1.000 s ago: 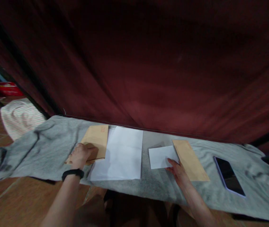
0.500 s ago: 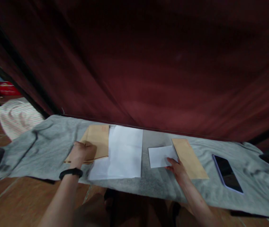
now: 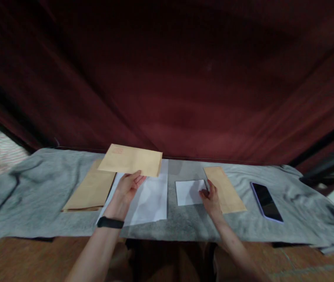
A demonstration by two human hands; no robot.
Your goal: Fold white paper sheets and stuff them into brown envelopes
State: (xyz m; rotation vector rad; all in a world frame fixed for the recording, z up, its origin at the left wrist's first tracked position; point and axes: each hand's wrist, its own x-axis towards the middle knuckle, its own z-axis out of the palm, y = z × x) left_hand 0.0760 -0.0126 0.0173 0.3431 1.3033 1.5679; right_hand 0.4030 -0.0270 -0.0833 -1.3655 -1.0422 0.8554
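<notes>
One brown envelope [image 3: 131,159] we held pinched in our left hand [image 3: 128,186], above white sheets [image 3: 151,201], with a brown envelope stack [image 3: 92,188] left of that hand. Our right hand [image 3: 211,197] had fingers curled at a small white paper's [image 3: 188,192] edge, grip or mere touch we couldn't tell; another envelope [image 3: 226,192] lay just right, phone [image 3: 267,201] farther out.

The person wears a black band [image 3: 110,223] around the left wrist [image 3: 116,211] — it looks smooth, flat and rather narrow. Left forearm [image 3: 95,252] and right forearm [image 3: 234,243] are bare.
</notes>
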